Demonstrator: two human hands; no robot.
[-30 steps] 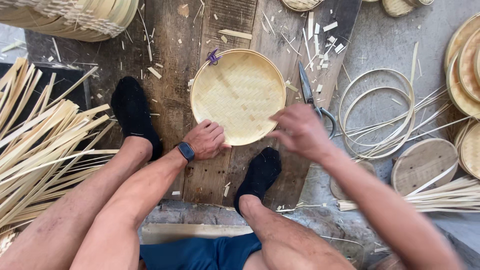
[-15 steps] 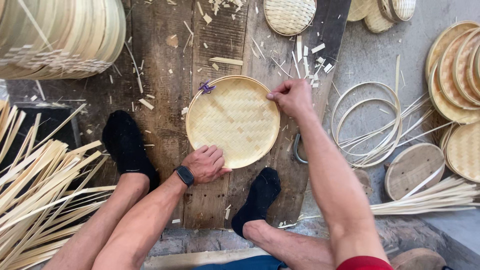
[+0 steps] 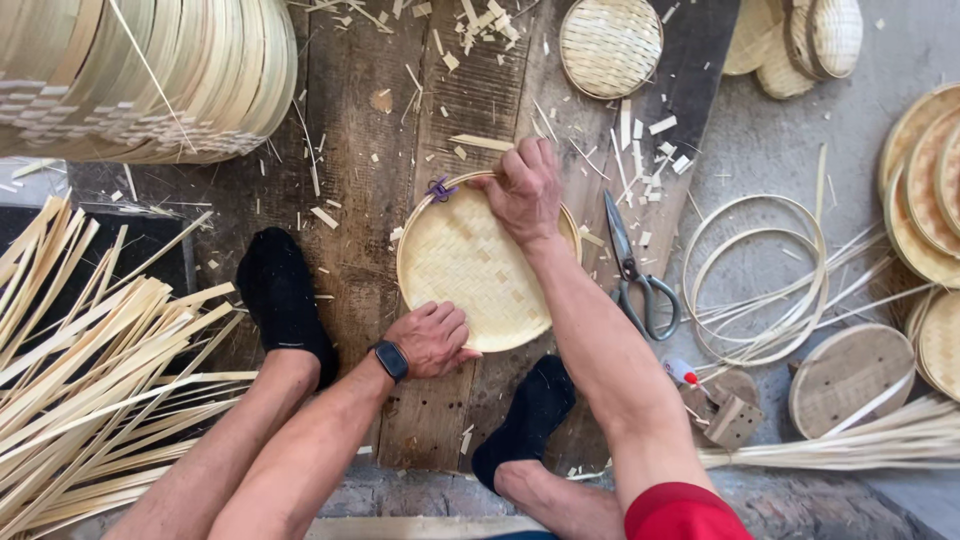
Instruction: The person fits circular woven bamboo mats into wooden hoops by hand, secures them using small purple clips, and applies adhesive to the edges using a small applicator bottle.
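Your left hand [image 3: 432, 338] grips the round woven bamboo tray [image 3: 480, 270] at its near rim; your right hand [image 3: 524, 188] clamps the far rim, tray empty.

dark smartwatch screen [image 3: 390, 360] on left wrist; no packages, labels, signs

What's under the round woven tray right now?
The tray lies on dark wooden planks, held by the left hand and right hand. Anything directly beneath the tray is hidden.
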